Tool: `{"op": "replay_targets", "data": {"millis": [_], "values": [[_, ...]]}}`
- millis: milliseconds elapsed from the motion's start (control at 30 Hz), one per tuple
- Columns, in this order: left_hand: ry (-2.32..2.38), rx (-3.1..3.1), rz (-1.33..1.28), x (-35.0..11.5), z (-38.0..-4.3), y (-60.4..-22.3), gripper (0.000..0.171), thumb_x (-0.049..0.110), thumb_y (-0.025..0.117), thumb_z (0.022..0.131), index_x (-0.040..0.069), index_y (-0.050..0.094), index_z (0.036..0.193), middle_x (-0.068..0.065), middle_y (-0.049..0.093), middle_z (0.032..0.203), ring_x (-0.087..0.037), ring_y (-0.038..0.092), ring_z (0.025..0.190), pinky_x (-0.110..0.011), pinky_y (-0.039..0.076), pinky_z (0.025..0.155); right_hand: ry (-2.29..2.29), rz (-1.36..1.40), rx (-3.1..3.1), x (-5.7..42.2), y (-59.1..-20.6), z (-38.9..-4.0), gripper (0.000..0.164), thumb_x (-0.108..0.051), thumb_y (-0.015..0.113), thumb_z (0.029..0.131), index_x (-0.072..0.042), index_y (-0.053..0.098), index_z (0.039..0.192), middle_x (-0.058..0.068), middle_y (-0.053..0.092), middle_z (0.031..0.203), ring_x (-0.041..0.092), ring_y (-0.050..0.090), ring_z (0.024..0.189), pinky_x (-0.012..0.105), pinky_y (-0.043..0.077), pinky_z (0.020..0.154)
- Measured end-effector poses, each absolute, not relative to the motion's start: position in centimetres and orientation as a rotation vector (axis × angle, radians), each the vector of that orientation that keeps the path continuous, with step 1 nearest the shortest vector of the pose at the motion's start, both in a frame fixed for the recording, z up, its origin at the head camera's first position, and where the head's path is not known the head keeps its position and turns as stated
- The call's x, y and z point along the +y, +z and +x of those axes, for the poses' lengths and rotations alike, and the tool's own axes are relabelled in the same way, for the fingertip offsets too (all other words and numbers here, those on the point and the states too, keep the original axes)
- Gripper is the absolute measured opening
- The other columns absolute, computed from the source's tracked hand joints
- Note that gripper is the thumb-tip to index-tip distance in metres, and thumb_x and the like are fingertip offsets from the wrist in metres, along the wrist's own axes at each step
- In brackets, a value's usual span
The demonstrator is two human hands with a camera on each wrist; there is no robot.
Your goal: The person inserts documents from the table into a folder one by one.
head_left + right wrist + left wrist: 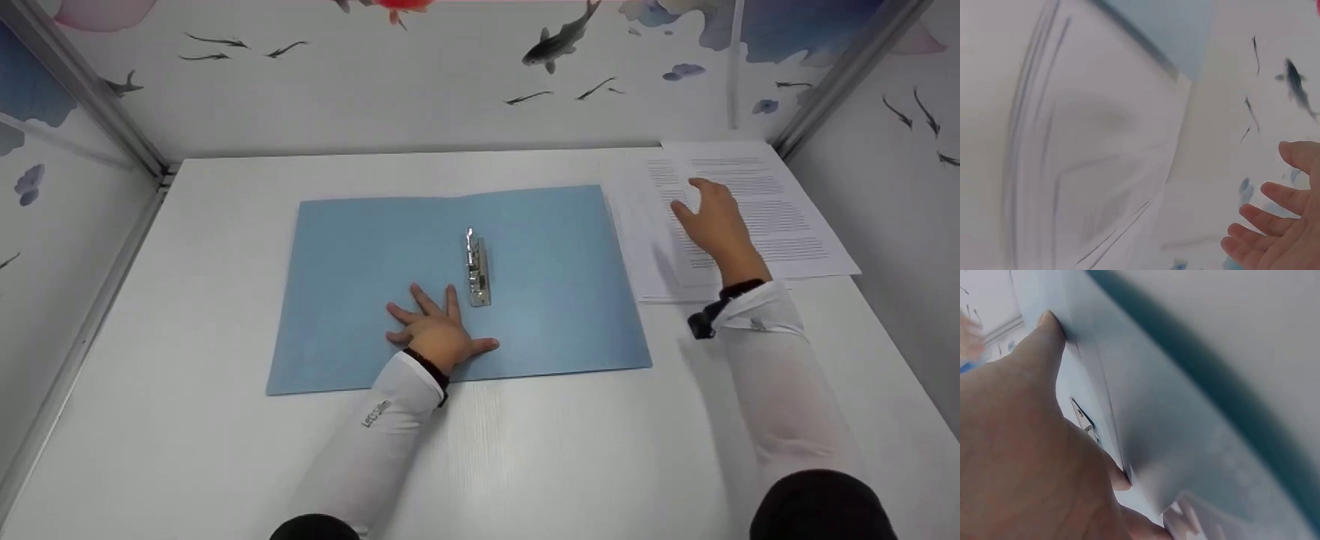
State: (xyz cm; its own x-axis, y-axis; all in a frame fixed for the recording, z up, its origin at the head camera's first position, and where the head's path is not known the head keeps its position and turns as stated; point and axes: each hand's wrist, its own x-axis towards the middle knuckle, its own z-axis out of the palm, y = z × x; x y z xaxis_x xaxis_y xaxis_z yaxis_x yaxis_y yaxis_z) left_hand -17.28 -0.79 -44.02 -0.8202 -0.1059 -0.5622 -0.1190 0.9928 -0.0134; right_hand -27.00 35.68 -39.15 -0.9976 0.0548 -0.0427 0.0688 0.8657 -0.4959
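Note:
A light blue folder (360,255) lies spread flat on the white table, with a metal lever clip (478,270) near its middle fold. My left hand (439,334) rests on the folder's lower middle, fingers spread, just below the clip. In the left wrist view the left hand (1033,439) touches the blue surface, and part of the clip (1084,419) shows beyond it. My right hand (716,221) hovers over printed paper sheets (795,232) to the right of the folder. Its fingers are extended and hold nothing, as the right hand (1280,219) in the right wrist view shows.
The sheets overlap unevenly, and some lie against the folder's right edge. White panels with painted fish (559,41) stand behind and beside the table (187,300), joined by grey metal posts (97,90) at the corners.

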Motion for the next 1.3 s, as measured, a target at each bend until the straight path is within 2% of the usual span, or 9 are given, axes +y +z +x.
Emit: {"op": "replay_targets", "data": {"millis": [167,333,600,800,967,1100,1300], "values": [[0.072,2.557,-0.151,-0.9,-17.2,-44.3,0.115,0.085,0.049,0.074,0.025,-0.004,0.157,-0.027,-0.013,0.158,-0.062,0.002,0.139,-0.067,0.033,0.102,-0.7,0.157,2.933,40.2,-41.1,-25.5,0.07,-0.027,0.044,0.101,0.015,0.013,0.148,0.043,0.008,0.149,0.056,0.008,0.14,0.062,0.011,0.115],[0.038,2.537,-0.15,-0.7,-17.2,-44.4,0.115,0.086,0.047,0.074,0.026,-0.006,0.157,-0.027,-0.014,0.158,-0.061,0.002,0.139,-0.065,0.034,0.103,-0.609,0.228,2.842,43.1,-43.0,-24.5,0.072,-0.027,0.043,0.101,0.015,0.007,0.148,0.046,0.0,0.148,0.059,0.002,0.138,0.065,0.009,0.113],[0.018,2.532,-0.157,-0.6,-17.2,-44.7,0.115,0.087,0.046,0.073,0.027,-0.006,0.157,-0.027,-0.014,0.158,-0.061,0.002,0.139,-0.065,0.035,0.103,-0.582,0.292,2.765,46.0,-45.0,-23.5,0.071,-0.03,0.035,0.102,0.016,0.005,0.147,0.045,0.0,0.148,0.059,-0.002,0.139,0.066,0.007,0.112],[0.027,2.536,-0.151,-0.7,-17.2,-44.3,0.114,0.086,0.046,0.074,0.027,-0.006,0.157,-0.027,-0.014,0.158,-0.061,0.002,0.139,-0.065,0.034,0.103,-0.508,0.184,2.731,46.1,-44.8,-22.9,0.069,-0.031,0.03,0.103,0.021,0.01,0.144,0.046,0.016,0.141,0.058,0.02,0.131,0.068,0.019,0.107],[0.043,2.549,-0.152,-0.9,-17.3,-44.1,0.114,0.085,0.047,0.074,0.026,-0.005,0.157,-0.027,-0.014,0.158,-0.061,0.002,0.139,-0.066,0.033,0.103,-0.406,0.17,2.706,45.0,-44.1,-23.2,0.07,-0.032,0.034,0.101,0.021,0.016,0.143,0.048,0.021,0.137,0.059,0.025,0.127,0.068,0.026,0.103],[0.056,2.549,-0.151,-0.9,-17.3,-44.2,0.114,0.085,0.047,0.074,0.026,-0.005,0.157,-0.027,-0.015,0.158,-0.061,0.001,0.139,-0.067,0.033,0.103,-0.3,0.155,2.693,43.8,-43.6,-23.2,0.068,-0.035,0.038,0.099,0.021,0.027,0.137,0.048,0.032,0.13,0.06,0.036,0.115,0.068,0.035,0.094],[0.032,2.543,-0.146,-0.8,-17.4,-44.3,0.115,0.086,0.046,0.074,0.025,-0.006,0.157,-0.028,-0.014,0.158,-0.062,0.002,0.139,-0.065,0.035,0.102,-0.253,0.159,2.682,42.5,-43.3,-23.0,0.072,-0.041,0.042,0.099,0.019,0.029,0.137,0.049,0.03,0.129,0.065,0.032,0.116,0.071,0.034,0.093]]}}
